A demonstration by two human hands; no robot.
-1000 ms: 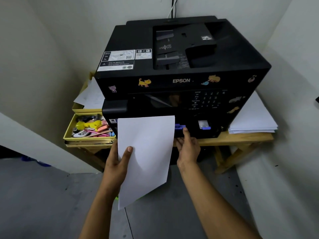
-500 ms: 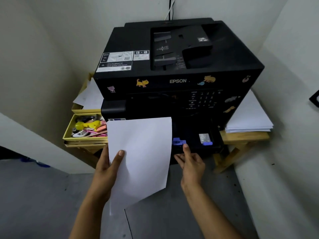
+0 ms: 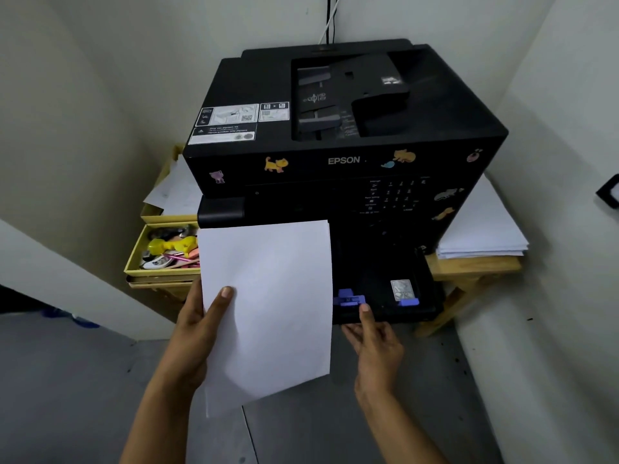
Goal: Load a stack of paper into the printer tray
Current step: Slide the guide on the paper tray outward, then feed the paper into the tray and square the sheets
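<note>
Paper (image 3: 268,306) hangs in front of the black printer (image 3: 341,135), pinched at its left edge by the left hand (image 3: 197,333), thumb (image 3: 223,296) flat across the sheet's face and the other fingers hidden behind it. The right hand (image 3: 375,346) grips the front lip of the pulled-out tray (image 3: 385,279), thumb on top just beside a blue guide clip (image 3: 348,298), fingers curled underneath. The tray's black floor right of the sheet lies bare, and a spare stack of paper (image 3: 482,229) sits on the wooden table (image 3: 475,266) beside the printer.
</note>
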